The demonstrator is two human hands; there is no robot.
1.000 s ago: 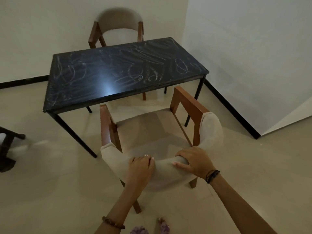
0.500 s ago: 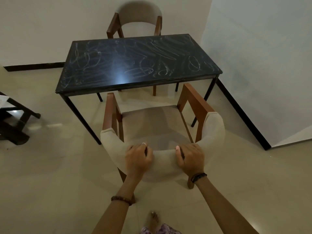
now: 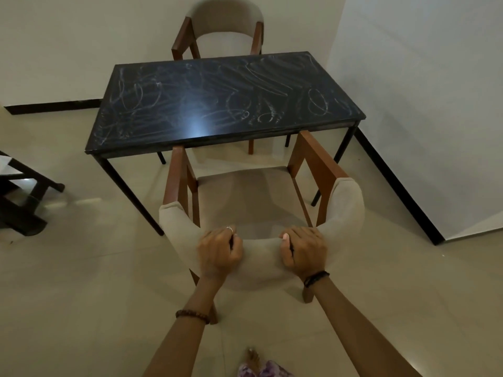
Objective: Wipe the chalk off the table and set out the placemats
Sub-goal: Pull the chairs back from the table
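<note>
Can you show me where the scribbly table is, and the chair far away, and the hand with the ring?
table [image 3: 206, 93]: head view, on the bare chalk-scribbled black top.
far chair [image 3: 226, 20]: head view, on its padded curved backrest, behind the table.
left hand [image 3: 219, 251]: head view, on its back, gripping the near chair's backrest.

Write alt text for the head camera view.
Both hands, left and right, grip the padded back of a chair facing a black table covered in chalk scribbles. A second chair stands beyond it.
</note>
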